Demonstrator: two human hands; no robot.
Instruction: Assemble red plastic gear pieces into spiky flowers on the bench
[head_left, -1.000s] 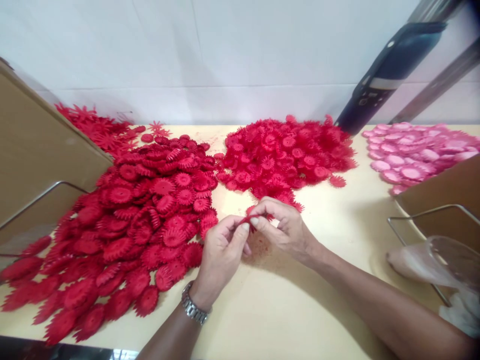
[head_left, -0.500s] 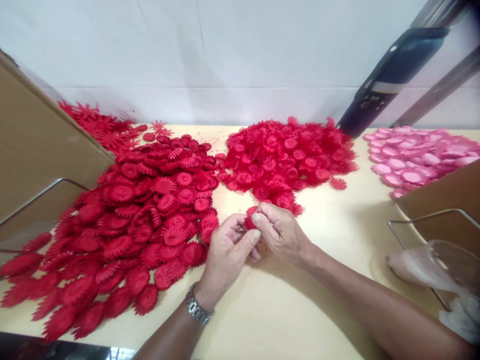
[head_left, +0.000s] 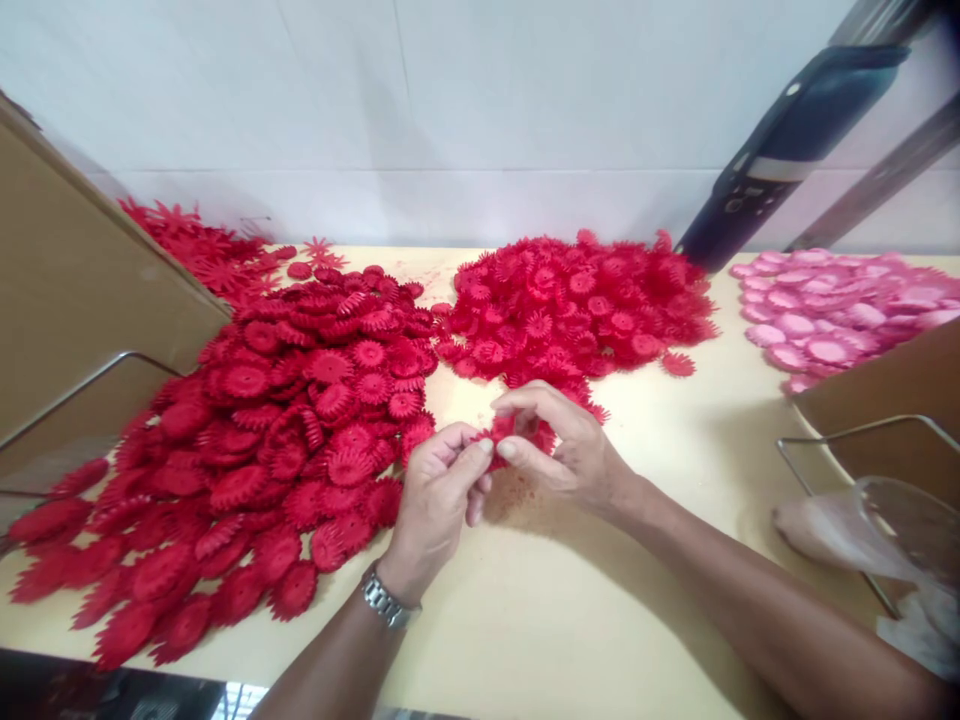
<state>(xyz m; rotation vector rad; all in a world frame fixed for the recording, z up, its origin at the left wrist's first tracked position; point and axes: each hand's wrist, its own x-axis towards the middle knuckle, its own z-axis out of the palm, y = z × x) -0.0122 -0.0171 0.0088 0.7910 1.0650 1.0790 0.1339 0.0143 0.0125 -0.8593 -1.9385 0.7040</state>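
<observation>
Just above the worktop [head_left: 570, 640], near the front of the middle heap of red discs [head_left: 592, 300], a small red piece [head_left: 492, 434] is pinched between the thumb and finger of the left hand [head_left: 439, 490]. The right hand [head_left: 574, 450] is held close beside it, thumb and forefinger parted; whether the red seen between them is gripped or merely lies behind cannot be told. With the hold apparently confined to the fingertips, the piece could be twisted loose if it were pushed unevenly by the right thumb. Its edge, seemingly thin and soft, could be bent or torn if too much pressure were applied. Should it be dropped, it could be lost among like-coloured discs, since the left heap of red discs [head_left: 262, 430] is spread just beside the left hand, by which outlying discs could also be nudged.
</observation>
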